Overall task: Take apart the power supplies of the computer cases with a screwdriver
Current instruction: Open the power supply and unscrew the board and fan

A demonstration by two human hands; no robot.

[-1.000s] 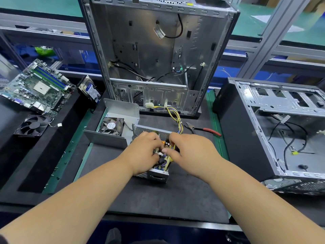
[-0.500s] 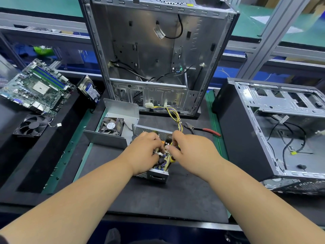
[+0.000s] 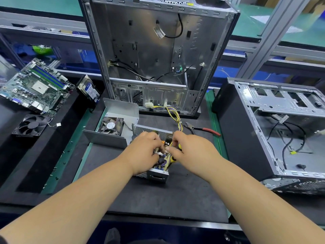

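Power supply open on the counter's dark mat, both hands in it.
Left hand curls into its circuit board; right hand grips a yellow-and-black screwdriver beside yellow wires. Behind lie the removed cover with fan and red-handled pliers; farther back an upright computer case, another case at the right edge.

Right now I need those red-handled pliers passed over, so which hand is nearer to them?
Right. The right hand is just in front of the pliers, working on the power supply; the left hand is farther to their left.
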